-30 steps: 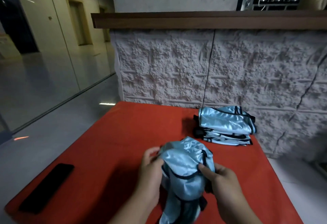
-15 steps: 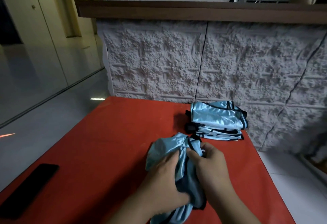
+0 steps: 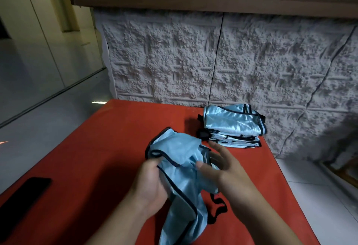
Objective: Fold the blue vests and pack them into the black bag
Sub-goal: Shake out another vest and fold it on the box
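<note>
Since the frame half a second ago, the right hand [image 3: 224, 169] has let go of the bunched cloth and drawn off to the side, and the blue vest [image 3: 180, 169] has loosened from a tight wad into an open, crumpled spread. The left hand [image 3: 153, 184] has stayed on the cloth.

The left hand grips the vest at its left side, fingers curled into the fabric and the thumb on top near a black-trimmed edge. The right hand is spread, fingers straight and apart, palm turned toward the vest; its thumb tip touches or nearly touches the fabric, and which of the two I cannot tell. The vest lies between the two hands, its upper part raised and fanned out beyond the left hand, its lower part trailing down between the forearms toward the person. A black strap [image 3: 218, 206] of the vest curls on the red table [image 3: 96, 157] just under the right wrist.

Beyond the right hand's fingertips, near but apart from them, sits a stack of folded vests [image 3: 232, 128] against the rough stone wall [image 3: 251, 60]. Something black shows at the stack's left edge; what it is cannot be told. Well to the left of the left hand, a dark phone [image 3: 23, 196] lies flat near the table's edge.
</note>
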Demonstrator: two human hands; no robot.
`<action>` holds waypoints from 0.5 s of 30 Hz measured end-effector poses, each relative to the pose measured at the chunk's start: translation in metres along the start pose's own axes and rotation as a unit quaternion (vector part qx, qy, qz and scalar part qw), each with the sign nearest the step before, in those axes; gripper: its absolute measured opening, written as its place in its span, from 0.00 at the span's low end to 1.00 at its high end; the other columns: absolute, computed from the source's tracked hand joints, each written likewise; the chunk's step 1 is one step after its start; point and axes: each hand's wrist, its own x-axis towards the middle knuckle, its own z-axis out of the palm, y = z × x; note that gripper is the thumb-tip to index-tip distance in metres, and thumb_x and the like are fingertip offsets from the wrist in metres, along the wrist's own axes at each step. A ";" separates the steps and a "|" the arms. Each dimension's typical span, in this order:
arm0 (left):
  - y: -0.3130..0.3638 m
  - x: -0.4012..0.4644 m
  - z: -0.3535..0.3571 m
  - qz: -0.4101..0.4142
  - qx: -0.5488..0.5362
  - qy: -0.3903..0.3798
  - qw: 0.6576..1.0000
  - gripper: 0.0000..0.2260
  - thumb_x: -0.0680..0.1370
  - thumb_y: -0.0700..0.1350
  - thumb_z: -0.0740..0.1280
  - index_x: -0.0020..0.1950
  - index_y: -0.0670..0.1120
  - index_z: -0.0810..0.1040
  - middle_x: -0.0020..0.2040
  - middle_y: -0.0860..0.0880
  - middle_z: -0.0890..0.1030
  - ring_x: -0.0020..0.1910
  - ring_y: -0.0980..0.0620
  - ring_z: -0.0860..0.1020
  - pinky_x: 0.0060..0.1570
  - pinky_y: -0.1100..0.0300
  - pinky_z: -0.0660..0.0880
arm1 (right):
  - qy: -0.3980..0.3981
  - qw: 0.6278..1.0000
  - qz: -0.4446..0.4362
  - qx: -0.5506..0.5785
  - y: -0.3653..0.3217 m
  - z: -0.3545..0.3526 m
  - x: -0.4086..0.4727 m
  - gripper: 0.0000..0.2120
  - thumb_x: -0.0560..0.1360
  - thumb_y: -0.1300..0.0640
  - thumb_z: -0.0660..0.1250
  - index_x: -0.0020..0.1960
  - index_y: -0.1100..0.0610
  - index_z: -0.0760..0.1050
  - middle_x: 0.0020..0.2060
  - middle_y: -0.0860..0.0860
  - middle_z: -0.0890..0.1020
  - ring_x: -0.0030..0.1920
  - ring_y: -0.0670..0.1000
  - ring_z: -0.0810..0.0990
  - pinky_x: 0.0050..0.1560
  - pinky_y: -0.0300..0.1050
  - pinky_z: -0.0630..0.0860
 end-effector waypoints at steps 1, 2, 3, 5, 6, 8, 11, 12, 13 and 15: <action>0.001 0.001 0.000 -0.008 -0.010 -0.009 1.000 0.22 0.82 0.49 0.56 0.67 0.37 0.79 0.63 0.35 0.81 0.63 0.36 0.80 0.62 0.42 0.76 | -0.007 0.999 0.001 -0.040 0.003 0.002 0.000 0.32 0.71 0.58 0.79 0.68 0.42 0.71 0.52 0.40 0.84 0.50 0.36 0.83 0.51 0.38 0.82; 0.003 0.001 0.000 -0.016 -0.020 -0.018 1.000 0.24 0.83 0.53 0.55 0.67 0.38 0.79 0.63 0.35 0.81 0.63 0.37 0.80 0.61 0.43 0.78 | -0.011 0.996 0.006 -0.088 0.008 0.004 0.002 0.37 0.67 0.55 0.81 0.70 0.39 0.69 0.52 0.39 0.84 0.51 0.37 0.84 0.53 0.42 0.82; 0.005 0.000 0.000 -0.021 -0.021 -0.026 0.999 0.26 0.83 0.56 0.55 0.68 0.39 0.79 0.64 0.36 0.80 0.64 0.37 0.79 0.62 0.43 0.78 | -0.012 0.988 0.012 -0.154 0.012 0.005 0.005 0.40 0.63 0.51 0.81 0.70 0.38 0.69 0.51 0.39 0.84 0.51 0.40 0.84 0.54 0.45 0.82; 0.008 0.000 0.000 -0.022 0.011 -0.026 0.999 0.27 0.83 0.57 0.55 0.68 0.38 0.78 0.64 0.35 0.80 0.65 0.37 0.79 0.64 0.44 0.76 | -0.001 0.964 0.006 -0.265 0.019 0.004 0.010 0.26 0.58 0.49 0.72 0.56 0.39 0.78 0.39 0.42 0.84 0.39 0.45 0.82 0.41 0.43 0.79; 0.010 0.000 -0.002 -0.009 0.041 -0.006 0.999 0.25 0.83 0.55 0.56 0.67 0.37 0.78 0.63 0.35 0.81 0.64 0.37 0.80 0.65 0.44 0.76 | 0.019 0.961 0.007 -0.276 0.018 0.002 0.012 0.14 0.58 0.51 0.69 0.44 0.43 0.79 0.30 0.43 0.80 0.30 0.45 0.75 0.34 0.41 0.73; 0.014 0.005 -0.011 0.038 0.109 0.096 0.989 0.20 0.83 0.52 0.60 0.63 0.38 0.81 0.58 0.37 0.84 0.58 0.38 0.83 0.64 0.42 0.76 | 0.055 0.967 0.010 -0.250 0.010 -0.003 0.013 0.03 0.62 0.55 0.70 0.33 0.54 0.77 0.23 0.46 0.71 0.27 0.46 0.65 0.31 0.42 0.65; 0.017 0.011 -0.023 0.088 0.150 0.288 0.942 0.16 0.81 0.55 0.66 0.53 0.43 0.84 0.46 0.43 0.87 0.45 0.44 0.86 0.48 0.49 0.81 | 0.065 0.977 -0.002 -0.203 0.003 -0.016 0.014 0.16 0.69 0.53 0.78 0.35 0.63 0.76 0.25 0.50 0.72 0.27 0.48 0.66 0.30 0.42 0.63; 0.018 0.011 -0.025 0.092 0.140 0.308 0.937 0.15 0.80 0.55 0.68 0.51 0.43 0.84 0.44 0.44 0.87 0.43 0.45 0.86 0.45 0.51 0.80 | 0.068 0.979 -0.003 -0.193 0.000 -0.019 0.013 0.16 0.70 0.54 0.78 0.36 0.64 0.76 0.25 0.51 0.73 0.27 0.48 0.68 0.30 0.42 0.64; 0.020 0.011 -0.026 0.091 0.129 0.316 0.935 0.14 0.80 0.54 0.69 0.50 0.43 0.84 0.44 0.44 0.87 0.43 0.45 0.86 0.45 0.52 0.80 | 0.068 0.980 -0.006 -0.187 -0.002 -0.020 0.012 0.15 0.71 0.55 0.78 0.37 0.64 0.77 0.26 0.51 0.75 0.27 0.48 0.69 0.30 0.41 0.65; 0.022 0.012 -0.025 0.083 0.107 0.312 0.940 0.14 0.80 0.52 0.70 0.54 0.42 0.84 0.47 0.43 0.87 0.44 0.45 0.86 0.47 0.52 0.80 | 0.067 0.977 -0.015 -0.200 -0.002 -0.022 0.013 0.10 0.73 0.56 0.76 0.39 0.61 0.80 0.26 0.51 0.80 0.27 0.47 0.72 0.29 0.42 0.68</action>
